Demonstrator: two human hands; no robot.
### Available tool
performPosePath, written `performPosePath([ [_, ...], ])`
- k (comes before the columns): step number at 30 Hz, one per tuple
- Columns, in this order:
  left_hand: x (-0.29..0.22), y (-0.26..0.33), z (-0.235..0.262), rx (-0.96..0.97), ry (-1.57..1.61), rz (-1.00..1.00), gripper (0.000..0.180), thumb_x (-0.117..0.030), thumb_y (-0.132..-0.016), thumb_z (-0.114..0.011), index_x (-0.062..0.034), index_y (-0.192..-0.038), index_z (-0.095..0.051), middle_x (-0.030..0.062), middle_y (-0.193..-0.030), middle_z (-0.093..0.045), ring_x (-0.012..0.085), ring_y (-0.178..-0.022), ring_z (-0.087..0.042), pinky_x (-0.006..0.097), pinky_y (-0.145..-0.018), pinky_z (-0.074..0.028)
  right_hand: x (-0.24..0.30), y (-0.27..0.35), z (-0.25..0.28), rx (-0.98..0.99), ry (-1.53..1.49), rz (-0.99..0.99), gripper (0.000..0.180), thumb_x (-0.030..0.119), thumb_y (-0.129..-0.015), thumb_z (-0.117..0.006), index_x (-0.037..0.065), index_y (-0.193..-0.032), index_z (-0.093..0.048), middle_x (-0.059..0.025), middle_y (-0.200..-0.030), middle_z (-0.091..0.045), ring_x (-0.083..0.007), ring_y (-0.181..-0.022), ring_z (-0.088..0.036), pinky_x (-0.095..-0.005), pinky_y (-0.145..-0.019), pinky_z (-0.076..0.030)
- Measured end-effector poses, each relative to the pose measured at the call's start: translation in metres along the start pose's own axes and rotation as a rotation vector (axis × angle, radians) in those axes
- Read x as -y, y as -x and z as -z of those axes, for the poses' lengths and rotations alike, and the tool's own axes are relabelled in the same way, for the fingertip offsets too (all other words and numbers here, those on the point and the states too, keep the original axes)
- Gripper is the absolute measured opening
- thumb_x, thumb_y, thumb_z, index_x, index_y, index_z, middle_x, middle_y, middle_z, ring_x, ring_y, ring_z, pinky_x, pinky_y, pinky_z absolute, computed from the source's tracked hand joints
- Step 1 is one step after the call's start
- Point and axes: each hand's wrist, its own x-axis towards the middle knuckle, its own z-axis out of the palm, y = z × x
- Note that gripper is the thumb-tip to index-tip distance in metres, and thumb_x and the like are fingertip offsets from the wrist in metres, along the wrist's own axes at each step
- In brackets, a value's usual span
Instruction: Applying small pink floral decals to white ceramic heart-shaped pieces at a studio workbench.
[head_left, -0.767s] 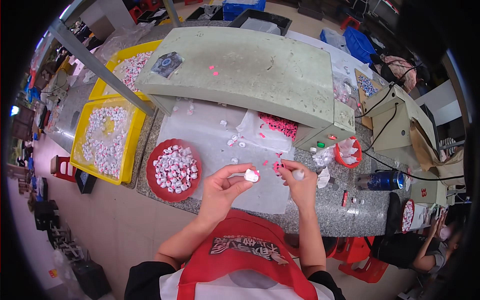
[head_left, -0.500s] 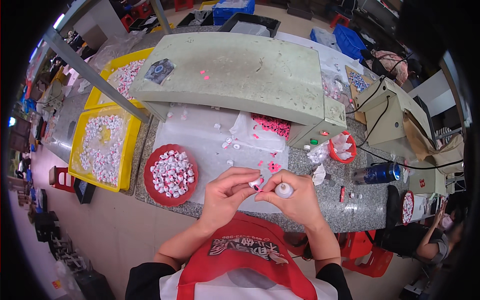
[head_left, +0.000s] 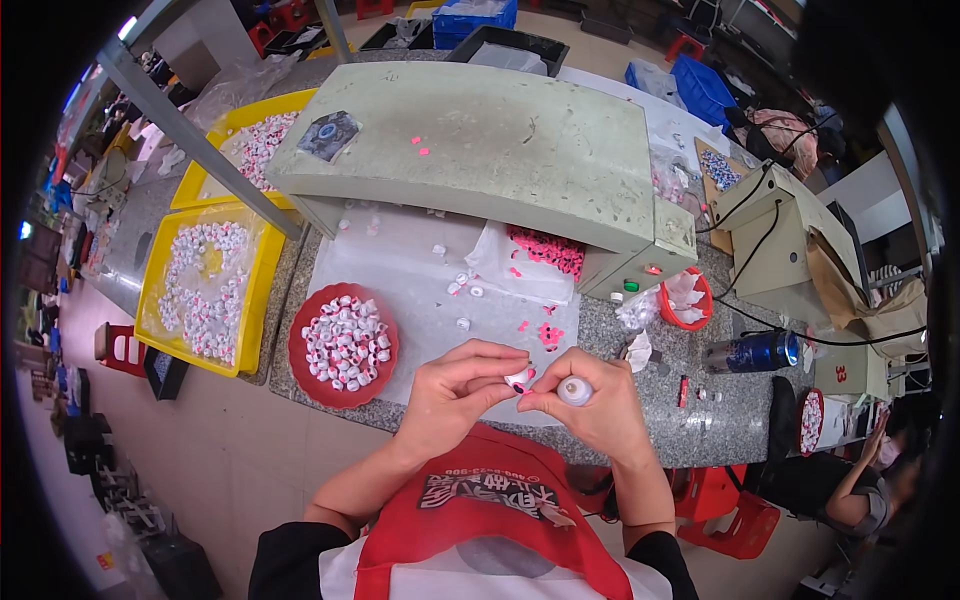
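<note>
Left hand (head_left: 455, 388) pinches a white trinket (head_left: 516, 379), right hand (head_left: 606, 408) a pink bit (head_left: 526, 392) plus squeeze bottle (head_left: 574, 391). Looks like attaching, needs steady aim imo.

A blue cup (head_left: 752, 351) is on the speckled counter (head_left: 660, 430), near a black cable (head_left: 820, 340). A paper bag (head_left: 850, 265) is beside a beige machine (head_left: 780, 230). Blue crates (head_left: 703, 92) sit at the back; red stools (head_left: 748, 530), lower right; a metal post (head_left: 190, 140) slants at left.
</note>
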Motion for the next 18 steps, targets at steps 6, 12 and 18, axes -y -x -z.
performPosePath([
  [6, -0.005, 0.000, 0.002, 0.056, 0.115, 0.066, 0.028, 0.012, -0.076, -0.052, 0.0046, -0.103, -0.057, 0.0150, -0.113, -0.051, 0.0170, -0.094, -0.056, 0.025, -0.079, -0.048, 0.002, 0.005, -0.006, -0.088, 0.122, -0.038, 0.026, 0.013, -0.060, -0.078, 0.004, -0.066, -0.055, -0.0022, -0.059, -0.059, -0.0076, -0.054, -0.057, -0.0219, -0.050, -0.044],
  [12, -0.001, -0.005, 0.007, 0.053, 0.259, 0.128, 0.029, 0.011, -0.074, -0.055, 0.0056, -0.103, -0.056, 0.0208, -0.109, -0.053, 0.0214, -0.094, -0.057, 0.030, -0.081, -0.047, 0.007, 0.010, -0.015, -0.204, 0.062, -0.080, 0.023, 0.009, -0.061, -0.077, 0.004, -0.070, -0.056, -0.0022, -0.062, -0.060, -0.0067, -0.056, -0.056, -0.0214, -0.051, -0.044],
  [18, 0.003, 0.001, -0.012, -0.047, 0.053, -0.164, 0.031, 0.011, -0.079, -0.050, 0.0043, -0.109, -0.052, 0.0158, -0.109, -0.053, 0.0201, -0.098, -0.054, 0.027, -0.084, -0.046, 0.004, 0.013, -0.015, -0.191, -0.195, -0.166, 0.022, 0.002, -0.063, -0.073, 0.002, -0.081, -0.062, -0.0024, -0.067, -0.061, -0.0052, -0.061, -0.056, -0.0191, -0.054, -0.044],
])
